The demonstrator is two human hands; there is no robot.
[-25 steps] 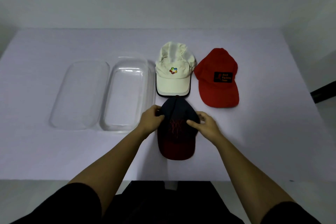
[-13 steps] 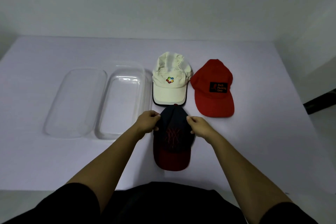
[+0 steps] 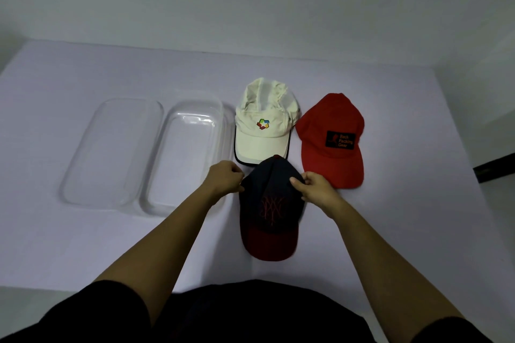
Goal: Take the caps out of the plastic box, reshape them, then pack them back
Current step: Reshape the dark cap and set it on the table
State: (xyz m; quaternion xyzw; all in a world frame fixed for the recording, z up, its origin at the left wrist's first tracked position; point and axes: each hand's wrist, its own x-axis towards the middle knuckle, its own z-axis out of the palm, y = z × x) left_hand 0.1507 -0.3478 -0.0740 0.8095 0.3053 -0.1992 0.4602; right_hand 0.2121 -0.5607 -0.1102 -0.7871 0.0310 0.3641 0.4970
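A dark navy cap (image 3: 269,203) with a red brim and red stitching lies on the white table, brim toward me. My left hand (image 3: 225,180) pinches the left side of its crown and my right hand (image 3: 316,188) pinches the right side. Behind it lies a cream cap (image 3: 263,122) with a coloured logo. To its right sits a red cap (image 3: 333,138) with a black patch. The clear plastic box (image 3: 167,159) stands left of the caps with nothing in it.
The box's clear lid (image 3: 83,164) lies flat to the left of the box. The white table (image 3: 404,231) ends at a wall behind and at its near edge by my body. A dark object (image 3: 494,167) shows past the table's right edge.
Both hands stay on the navy cap's crown, and my fingers have shifted slightly along its sides. The view has tilted, so everything sits lower in the frame.
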